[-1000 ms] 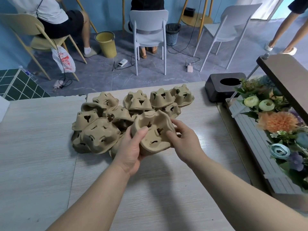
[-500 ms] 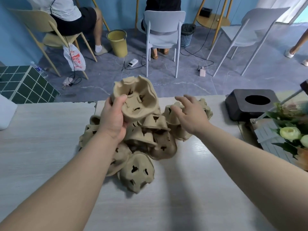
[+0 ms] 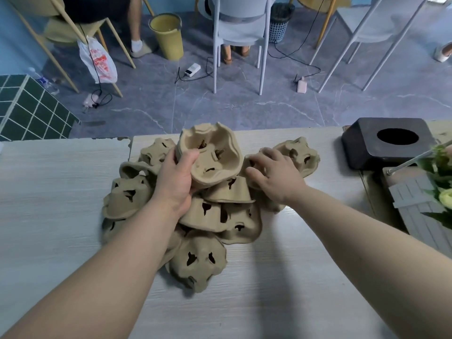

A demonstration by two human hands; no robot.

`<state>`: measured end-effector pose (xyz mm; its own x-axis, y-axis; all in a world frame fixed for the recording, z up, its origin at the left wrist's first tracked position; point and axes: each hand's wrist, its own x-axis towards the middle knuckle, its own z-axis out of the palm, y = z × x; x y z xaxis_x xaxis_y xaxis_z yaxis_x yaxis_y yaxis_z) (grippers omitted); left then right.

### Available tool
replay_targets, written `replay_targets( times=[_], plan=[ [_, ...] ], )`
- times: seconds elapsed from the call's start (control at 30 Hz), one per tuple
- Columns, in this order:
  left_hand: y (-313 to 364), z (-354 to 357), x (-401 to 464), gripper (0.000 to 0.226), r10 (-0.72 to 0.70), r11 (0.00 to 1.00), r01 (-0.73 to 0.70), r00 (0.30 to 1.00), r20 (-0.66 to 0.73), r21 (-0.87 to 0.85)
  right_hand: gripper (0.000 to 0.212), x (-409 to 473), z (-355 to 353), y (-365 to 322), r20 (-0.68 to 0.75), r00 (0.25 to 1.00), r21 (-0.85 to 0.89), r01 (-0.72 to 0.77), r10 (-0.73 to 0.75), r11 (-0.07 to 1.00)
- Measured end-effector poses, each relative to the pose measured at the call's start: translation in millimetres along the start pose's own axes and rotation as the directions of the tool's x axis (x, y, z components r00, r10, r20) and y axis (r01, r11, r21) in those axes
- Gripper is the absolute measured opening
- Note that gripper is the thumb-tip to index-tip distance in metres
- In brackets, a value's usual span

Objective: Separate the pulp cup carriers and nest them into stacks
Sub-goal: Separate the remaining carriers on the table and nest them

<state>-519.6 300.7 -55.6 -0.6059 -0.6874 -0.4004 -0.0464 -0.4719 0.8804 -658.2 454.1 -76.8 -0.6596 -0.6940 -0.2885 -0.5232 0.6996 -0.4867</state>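
Head view: one carrier lifted, heap unsorted at the table's far edge.

Head view: our left hand (image 3: 175, 182) grips a carrier (image 3: 210, 155) by its rim, thumb hooked inside a cup well and the other fingers hidden behind it; it is held hollow side toward us above the heap (image 3: 186, 211). Our right hand (image 3: 274, 174) lies on a carrier (image 3: 297, 152) at the heap's right end, fingers spread and slightly bent; we cannot tell if it has closed on anything. The heap sits mid-table (image 3: 61, 192) against the far edge, pieces mostly upside down and overlapping. We judge the pulp light, stiff but crushable, rough enough not to slip. Best hold: rim or wall between wells, gentle squeeze; nested pairs may cling, so peel at a corner.
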Motion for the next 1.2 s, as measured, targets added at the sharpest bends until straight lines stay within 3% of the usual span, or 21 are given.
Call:
replay_targets(
  times=[0.1, 0.43, 0.6, 0.9, 1.1, 1.2],
  plan=[
    [-8.4, -6.7, -16.7, 0.024, -0.008, 1.000, 0.008, 1.000, -0.015, -0.012, 0.043, -19.5, 3.7, 0.8, -0.004, 1.000, 0.014, -0.005, 0.005, 1.000],
    [-30.4, -29.9, -79.6, 0.029, -0.026, 1.000, 0.026, 1.000, -0.016, 0.012, 0.047, -90.2, 31.6, 8.2, 0.018, 1.000, -0.004, 0.007, -0.007, 1.000],
    [-29.3, -33.3, -88.9, 0.028, 0.002, 1.000, -0.001, 0.999, -0.032, 0.031, 0.051, -114.0, 30.8, 10.7, -0.051, 0.999, 0.019, -0.007, 0.008, 1.000],
    [-18.9, 27.1, -58.6, 0.022, 0.056, 0.998, -0.058, 0.997, 0.045, 0.029, 0.053, -46.8, -20.7, 57.2, -0.199, 0.978, -0.062, -0.071, 0.058, 0.996],
    [-35.9, 44.3, -47.1, 0.024, 0.007, 0.999, -0.008, 1.000, 0.020, 0.046, 0.050, 0.5, -23.5, 88.4, -0.070, 0.992, -0.132, -0.117, 0.108, 0.984],
    [-39.1, 47.0, -46.6, 0.022, 0.003, 0.999, -0.004, 1.000, 0.024, 0.048, 0.045, -8.7, -18.1, 93.0, -0.061, 0.993, -0.070, -0.107, 0.102, 0.992]
  ],
)
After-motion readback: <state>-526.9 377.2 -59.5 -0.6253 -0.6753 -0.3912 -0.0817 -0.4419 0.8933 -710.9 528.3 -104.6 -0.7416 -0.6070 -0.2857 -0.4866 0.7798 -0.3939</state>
